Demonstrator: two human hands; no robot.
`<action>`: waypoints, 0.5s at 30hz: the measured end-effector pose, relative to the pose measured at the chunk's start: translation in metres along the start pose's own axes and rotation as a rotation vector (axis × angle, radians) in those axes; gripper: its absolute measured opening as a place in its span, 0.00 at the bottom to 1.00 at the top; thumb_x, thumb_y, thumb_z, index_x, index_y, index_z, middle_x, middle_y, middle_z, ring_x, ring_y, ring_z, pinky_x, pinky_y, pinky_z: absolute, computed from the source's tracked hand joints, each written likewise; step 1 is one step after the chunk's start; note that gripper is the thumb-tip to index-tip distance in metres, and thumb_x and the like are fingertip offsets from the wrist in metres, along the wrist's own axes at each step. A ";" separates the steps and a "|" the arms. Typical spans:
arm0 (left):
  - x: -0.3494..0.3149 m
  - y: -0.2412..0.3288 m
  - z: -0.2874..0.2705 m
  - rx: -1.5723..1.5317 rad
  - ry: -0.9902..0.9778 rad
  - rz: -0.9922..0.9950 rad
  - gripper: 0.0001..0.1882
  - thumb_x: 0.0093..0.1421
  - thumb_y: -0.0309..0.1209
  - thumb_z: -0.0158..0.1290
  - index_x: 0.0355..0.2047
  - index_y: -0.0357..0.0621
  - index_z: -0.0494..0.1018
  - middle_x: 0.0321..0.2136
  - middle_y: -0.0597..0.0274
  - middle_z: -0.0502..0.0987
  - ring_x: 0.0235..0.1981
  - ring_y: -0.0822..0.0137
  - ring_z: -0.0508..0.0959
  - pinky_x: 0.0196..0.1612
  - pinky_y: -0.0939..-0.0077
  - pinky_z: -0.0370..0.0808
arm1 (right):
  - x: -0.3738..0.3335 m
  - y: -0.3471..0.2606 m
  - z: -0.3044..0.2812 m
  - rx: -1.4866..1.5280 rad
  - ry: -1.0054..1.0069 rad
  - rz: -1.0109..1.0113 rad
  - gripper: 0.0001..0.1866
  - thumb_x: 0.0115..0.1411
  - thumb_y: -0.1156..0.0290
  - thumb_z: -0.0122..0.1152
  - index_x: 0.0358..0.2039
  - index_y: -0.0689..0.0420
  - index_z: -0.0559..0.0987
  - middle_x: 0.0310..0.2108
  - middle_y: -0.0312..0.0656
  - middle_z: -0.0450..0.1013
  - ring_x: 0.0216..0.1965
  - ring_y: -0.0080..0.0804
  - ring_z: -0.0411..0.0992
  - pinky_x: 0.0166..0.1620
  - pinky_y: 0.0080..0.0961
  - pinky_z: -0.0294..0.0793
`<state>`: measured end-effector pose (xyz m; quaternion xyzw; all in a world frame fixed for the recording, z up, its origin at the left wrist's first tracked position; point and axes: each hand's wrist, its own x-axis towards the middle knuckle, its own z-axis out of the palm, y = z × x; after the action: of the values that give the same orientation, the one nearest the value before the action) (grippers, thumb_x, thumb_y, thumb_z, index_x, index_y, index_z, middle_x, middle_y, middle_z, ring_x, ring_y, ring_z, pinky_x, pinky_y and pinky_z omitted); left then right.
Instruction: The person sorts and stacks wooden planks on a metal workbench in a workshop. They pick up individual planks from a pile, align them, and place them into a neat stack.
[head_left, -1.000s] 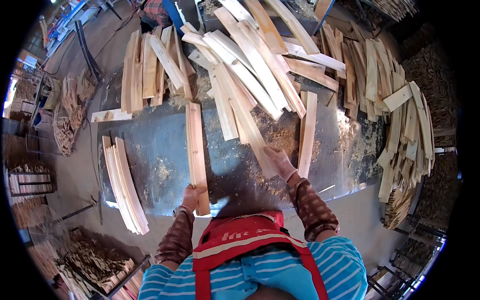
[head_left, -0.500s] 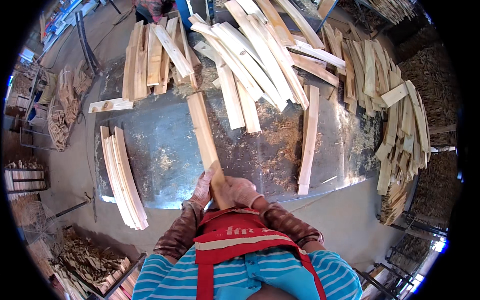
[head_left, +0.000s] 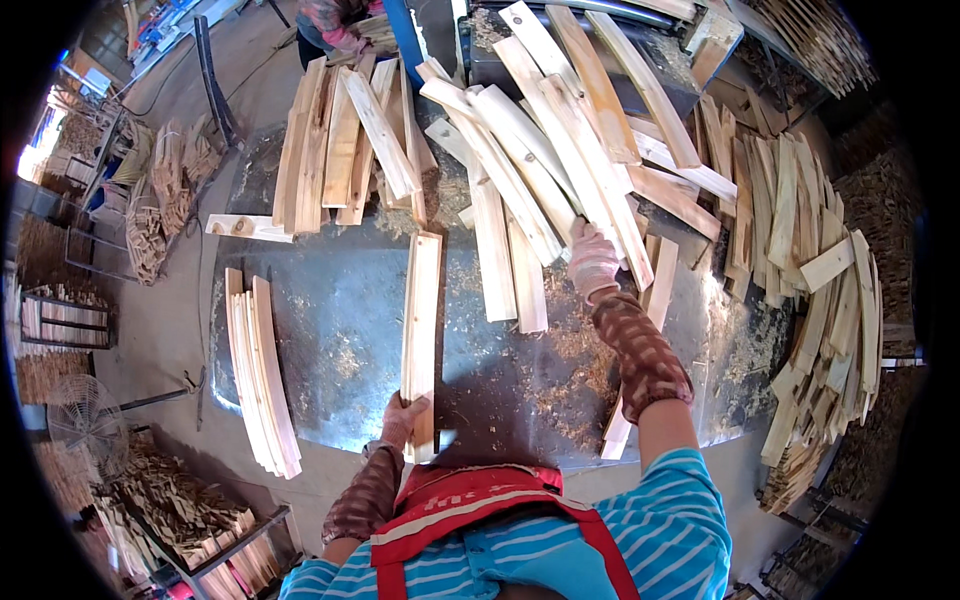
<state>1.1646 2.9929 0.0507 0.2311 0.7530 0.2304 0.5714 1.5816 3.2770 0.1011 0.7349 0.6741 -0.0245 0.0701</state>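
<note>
My left hand (head_left: 403,420), gloved, grips the near end of a long pale wooden board (head_left: 422,320). A seam along its length suggests two boards side by side, but I cannot tell for sure. My right hand (head_left: 594,262), also gloved, stretches forward to a loose heap of boards (head_left: 520,150). Its fingers close round the near end of one board there; part of the grip is hidden. Beneath my right forearm a further board (head_left: 657,290) lies lengthwise on the dark metal table (head_left: 330,320).
A small stack of narrow boards (head_left: 262,375) overhangs the table's left front edge. More boards (head_left: 335,150) lie at the far left, with a big pile (head_left: 800,230) on the right. Sawdust (head_left: 565,340) covers parts of the table. Beyond it stands another person (head_left: 340,25). A fan (head_left: 88,412) stands at left.
My right hand has left the held board and reached forward and right to the heap. The held board has turned straighter, with my left hand still on it. The view has shifted.
</note>
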 end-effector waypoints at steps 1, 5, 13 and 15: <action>0.002 -0.001 0.001 -0.010 0.012 0.016 0.28 0.54 0.38 0.68 0.51 0.39 0.71 0.31 0.64 0.78 0.27 0.69 0.77 0.27 0.71 0.76 | 0.012 0.003 -0.006 0.116 -0.103 0.067 0.28 0.58 0.67 0.55 0.61 0.57 0.70 0.54 0.48 0.73 0.52 0.48 0.74 0.51 0.42 0.75; 0.002 -0.010 -0.003 -0.013 -0.025 0.045 0.26 0.54 0.38 0.68 0.46 0.37 0.70 0.29 0.64 0.76 0.26 0.71 0.76 0.26 0.72 0.75 | 0.000 0.021 -0.045 0.481 -0.029 0.015 0.21 0.58 0.66 0.52 0.52 0.56 0.78 0.49 0.56 0.76 0.54 0.51 0.73 0.56 0.41 0.73; -0.002 0.004 0.002 -0.069 -0.060 0.022 0.28 0.54 0.37 0.69 0.49 0.35 0.70 0.35 0.63 0.77 0.34 0.71 0.77 0.35 0.72 0.76 | 0.024 -0.065 -0.008 0.238 0.099 -0.238 0.42 0.64 0.58 0.56 0.73 0.50 0.48 0.69 0.53 0.56 0.68 0.57 0.57 0.64 0.54 0.64; -0.004 0.001 -0.001 0.002 -0.020 0.004 0.33 0.54 0.37 0.69 0.54 0.35 0.69 0.37 0.62 0.78 0.35 0.69 0.77 0.37 0.70 0.77 | 0.030 -0.078 -0.008 0.261 0.077 -0.174 0.42 0.64 0.59 0.57 0.73 0.51 0.48 0.69 0.55 0.56 0.68 0.57 0.58 0.63 0.53 0.66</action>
<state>1.1649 2.9910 0.0543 0.2355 0.7469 0.2286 0.5783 1.5061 3.3139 0.0997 0.6770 0.7284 -0.0897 -0.0544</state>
